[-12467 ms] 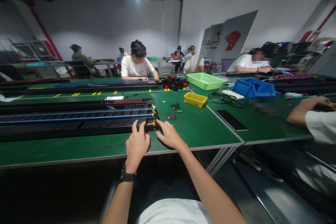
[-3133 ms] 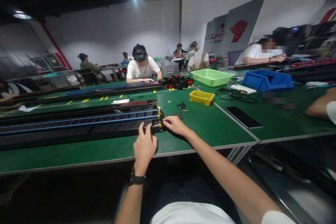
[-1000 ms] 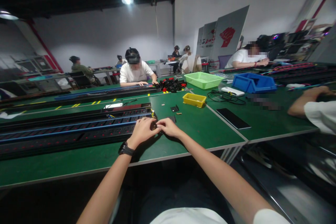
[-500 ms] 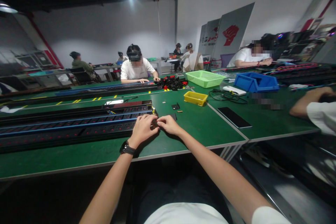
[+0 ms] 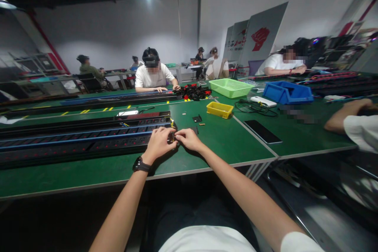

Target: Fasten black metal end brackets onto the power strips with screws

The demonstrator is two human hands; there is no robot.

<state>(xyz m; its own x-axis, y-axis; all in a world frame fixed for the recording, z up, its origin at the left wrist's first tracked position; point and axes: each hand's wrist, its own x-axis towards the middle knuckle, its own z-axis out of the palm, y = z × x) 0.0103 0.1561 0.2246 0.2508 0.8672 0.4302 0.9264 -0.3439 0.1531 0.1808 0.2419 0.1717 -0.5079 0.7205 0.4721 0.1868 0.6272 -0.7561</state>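
Long black power strips point(image 5: 112, 144) with rows of sockets, small red marks and blue edges lie side by side across the left of the table. My left hand point(image 5: 159, 141), with a watch at the wrist, is curled around the right end of the nearest strip. Against that same end, my right hand point(image 5: 189, 140) has its thumb and fingers pinched together; whatever is between them is too small and hidden to make out. Yellow wires point(image 5: 172, 123) stick out of the strip end just beyond my fingers. Small black parts point(image 5: 197, 119) lie past my right hand.
A yellow bin point(image 5: 219, 110), a green basket point(image 5: 230, 88) and a blue bin point(image 5: 288, 93) stand farther back. A dark phone-like slab point(image 5: 262, 131) lies to the right, near cables. A co-worker point(image 5: 153, 73) sits opposite by a black-and-red pile point(image 5: 195, 92); another person's arm point(image 5: 345, 116) rests at right.
Both hands stay at the end of the strip, with only a slight shift of the fingers. The view has moved a little.
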